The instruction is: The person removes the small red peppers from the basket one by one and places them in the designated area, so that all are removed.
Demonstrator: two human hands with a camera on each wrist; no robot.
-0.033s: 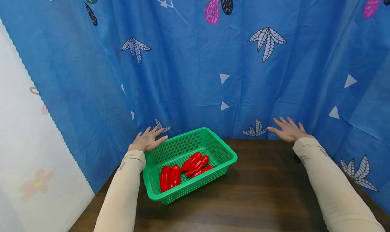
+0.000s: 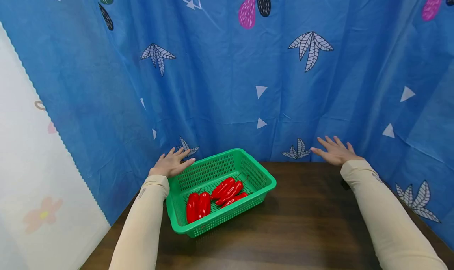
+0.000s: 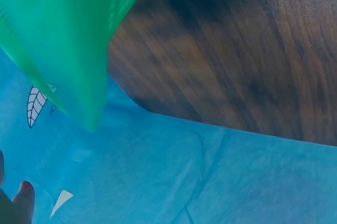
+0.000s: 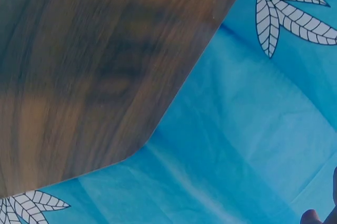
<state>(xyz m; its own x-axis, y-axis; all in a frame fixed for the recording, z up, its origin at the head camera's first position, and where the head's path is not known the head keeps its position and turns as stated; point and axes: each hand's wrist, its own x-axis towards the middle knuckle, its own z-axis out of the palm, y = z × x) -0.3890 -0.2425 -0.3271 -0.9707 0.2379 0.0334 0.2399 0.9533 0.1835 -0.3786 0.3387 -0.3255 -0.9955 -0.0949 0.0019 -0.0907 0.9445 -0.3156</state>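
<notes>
A green plastic basket (image 2: 267, 183) with slotted walls stands on the brown table, left of the middle. Several glossy red peppers (image 2: 203, 205) lie inside it, two side by side at the left and others grouped toward the right. My left hand (image 2: 171, 164), fingers spread straight, is at the basket's back left corner; whether it touches the rim I cannot tell. Far to the right, my right hand (image 2: 336, 152) is held with spread fingers over the table's back right part, holding nothing. The wrist views catch only fingertips at their lower corners.
The dark wood table (image 2: 283, 230) has cut-off back corners, seen in both wrist views. A blue patterned curtain (image 2: 227, 84) hangs behind and at the right. At the left hangs a white cloth (image 2: 42, 175) with a flower print.
</notes>
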